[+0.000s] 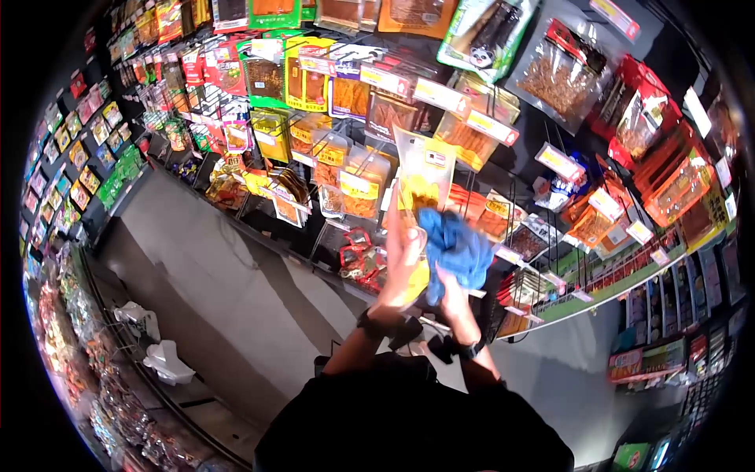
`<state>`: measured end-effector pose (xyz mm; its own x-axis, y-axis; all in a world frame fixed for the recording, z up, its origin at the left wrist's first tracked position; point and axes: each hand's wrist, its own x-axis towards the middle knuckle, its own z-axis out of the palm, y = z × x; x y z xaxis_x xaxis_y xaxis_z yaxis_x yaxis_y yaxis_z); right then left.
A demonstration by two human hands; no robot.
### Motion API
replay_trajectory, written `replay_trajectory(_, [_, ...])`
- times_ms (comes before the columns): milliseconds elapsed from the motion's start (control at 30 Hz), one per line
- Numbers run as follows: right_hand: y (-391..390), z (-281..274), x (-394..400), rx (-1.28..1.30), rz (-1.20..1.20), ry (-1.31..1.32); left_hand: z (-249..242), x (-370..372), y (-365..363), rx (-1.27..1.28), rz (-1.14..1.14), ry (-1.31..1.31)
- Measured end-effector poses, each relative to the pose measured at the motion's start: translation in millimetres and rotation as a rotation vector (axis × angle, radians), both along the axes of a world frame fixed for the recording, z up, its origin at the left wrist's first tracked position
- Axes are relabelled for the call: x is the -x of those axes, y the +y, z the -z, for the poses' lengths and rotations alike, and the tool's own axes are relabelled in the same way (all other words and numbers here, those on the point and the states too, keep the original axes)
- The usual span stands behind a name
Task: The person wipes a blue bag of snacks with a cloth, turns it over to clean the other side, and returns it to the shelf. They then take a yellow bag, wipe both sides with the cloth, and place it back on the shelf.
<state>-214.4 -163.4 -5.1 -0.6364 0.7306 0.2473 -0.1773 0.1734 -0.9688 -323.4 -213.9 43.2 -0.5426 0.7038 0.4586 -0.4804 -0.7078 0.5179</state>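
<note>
My left hand (401,266) grips the left side of a clear and yellow snack bag (425,164), its fingers extending up along the edge. The bag stands upright in front of the hanging packets. A crumpled blue cloth (456,250) is bunched in my right hand (454,303) and covers the bag's lower right part. The cloth looks slightly blurred, and the fingers behind it are mostly hidden. Both wrists wear dark bands.
Rows of packaged snacks hang on hooks with price tags (440,95) ahead of me. Small red packets (362,256) lie on the lower shelf. Bagged goods (94,370) line the left side, near white plastic bags (167,362) on a ledge. Grey floor (212,267) runs between.
</note>
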Motion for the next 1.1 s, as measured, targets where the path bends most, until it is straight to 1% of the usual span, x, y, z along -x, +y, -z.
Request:
replay_trajectory(67, [-18,10,-19,-0.176,-0.071,-0.155,8,17,-10,0.017,0.121,-0.098])
replay_trajectory(133, [-24,12,-23,-0.285,-0.069,-0.219,20,29,-12,0.021,0.254,-0.169])
replay_trajectory(233, [-6,0,-5,-0.371,0.062,-0.241,27,26,-12,0.001,0.338,-0.214])
replay_trajectory(333, [13,-22,13,-0.473,0.230,-0.349,29,12,0,-0.019,0.297,-0.197])
replay_trajectory(433, [17,-41,23,-0.553,0.312,-0.524,26,-1,6,-0.026,0.164,-0.146])
replay_trajectory(467, [17,-41,38,-0.327,0.318,-0.210,24,-2,5,-0.032,0.127,-0.144])
replay_trajectory(500, [15,-38,43,-0.301,0.304,-0.123,20,0,3,-0.037,0.105,-0.137])
replay_trajectory(533, [12,-31,38,-0.330,0.277,-0.095,16,4,1,-0.044,0.090,-0.134])
replay_trajectory(567, [11,-24,36,-0.359,0.249,-0.083,14,6,2,-0.052,0.069,-0.137])
replay_trajectory(700, [-14,16,-1,-0.344,0.110,-0.122,7,23,-11,-0.052,0.130,-0.119])
replay_trajectory(800, [-11,18,-11,-0.339,0.068,-0.147,10,25,-10,-0.063,0.191,-0.078])
replay_trajectory(900, [28,-6,11,-0.354,0.205,-0.128,17,8,5,-0.089,0.188,-0.016])
replay_trajectory(1000, [53,-30,27,-0.373,0.310,-0.094,17,-16,18,-0.108,0.114,0.004])
replay_trajectory(1100, [50,-20,26,-0.454,0.318,-0.068,16,-24,22,-0.131,0.004,-0.075])
